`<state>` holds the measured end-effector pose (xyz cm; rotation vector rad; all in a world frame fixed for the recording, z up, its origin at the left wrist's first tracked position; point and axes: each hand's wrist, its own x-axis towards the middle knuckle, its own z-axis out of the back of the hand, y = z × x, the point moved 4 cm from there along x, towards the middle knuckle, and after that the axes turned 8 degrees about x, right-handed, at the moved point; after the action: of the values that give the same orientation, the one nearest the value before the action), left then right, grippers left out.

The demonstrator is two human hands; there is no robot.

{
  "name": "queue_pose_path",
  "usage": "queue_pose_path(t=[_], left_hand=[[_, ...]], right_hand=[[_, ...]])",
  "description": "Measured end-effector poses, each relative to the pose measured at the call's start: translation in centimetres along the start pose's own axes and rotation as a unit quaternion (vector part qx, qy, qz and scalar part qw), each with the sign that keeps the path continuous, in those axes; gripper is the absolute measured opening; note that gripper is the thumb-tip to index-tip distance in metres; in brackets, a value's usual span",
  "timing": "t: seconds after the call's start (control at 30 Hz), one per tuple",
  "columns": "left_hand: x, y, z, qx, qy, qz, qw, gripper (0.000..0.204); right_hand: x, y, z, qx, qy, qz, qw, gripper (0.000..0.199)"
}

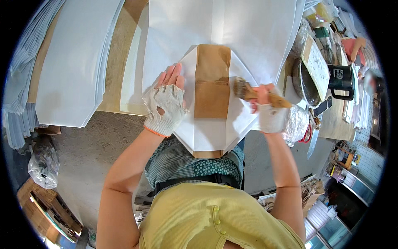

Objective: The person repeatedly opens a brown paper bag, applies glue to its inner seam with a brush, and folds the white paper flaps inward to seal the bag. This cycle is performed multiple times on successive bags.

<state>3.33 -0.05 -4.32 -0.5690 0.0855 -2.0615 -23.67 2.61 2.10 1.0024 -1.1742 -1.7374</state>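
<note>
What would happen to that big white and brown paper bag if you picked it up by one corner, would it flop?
The paper bag would probably droop, since it lies flat and thin. It looks light: the left hand only rests on it. Its folded flaps may spring open where the brush in the right hand works.

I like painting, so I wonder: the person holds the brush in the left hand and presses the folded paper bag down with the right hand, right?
Not quite. In the head view the brush is in the right hand; the left hand presses the folded paper bag.
</note>
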Motion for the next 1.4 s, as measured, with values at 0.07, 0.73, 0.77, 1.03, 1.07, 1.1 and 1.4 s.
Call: queue_pose_path(t=[0.07,0.73,0.77,1.03,1.07,1.1,1.4], left_hand=[[0.5,-0.3,-0.2,0.001,-0.006,0.004,1.0,0.066],[0.3,0.0,0.7,-0.035,-0.029,0.057,0.997,0.046],[0.3,0.2,0.8,-0.023,-0.036,0.049,0.998,0.049],[0.5,-1.1,-0.2,-0.542,0.006,0.338,0.77,0.055],[0.3,-0.6,-0.4,-0.48,-0.007,0.304,0.823,0.053],[0.1,0.0,-0.7,-0.417,-0.022,0.268,0.868,0.05],[1.2,-1.5,0.8,-0.019,-0.023,0.021,0.999,0.048]], right_hand=[[0.9,-0.2,-3.1,0.025,0.017,-0.01,0.999,0.038],[6.4,7.3,-11.7,-0.218,0.183,0.477,0.832,0.016],[6.1,6.6,-11.0,-0.151,0.241,0.364,0.887,0.011],[4.3,3.4,-7.3,-0.202,0.302,0.477,0.8,0.018],[4.7,2.5,-8.1,-0.275,0.279,0.493,0.777,0.023],[5.0,1.9,-8.3,-0.348,0.259,0.5,0.75,0.028],[-1.9,1.7,16.8,-0.518,-0.224,0.368,0.739,0.043]])
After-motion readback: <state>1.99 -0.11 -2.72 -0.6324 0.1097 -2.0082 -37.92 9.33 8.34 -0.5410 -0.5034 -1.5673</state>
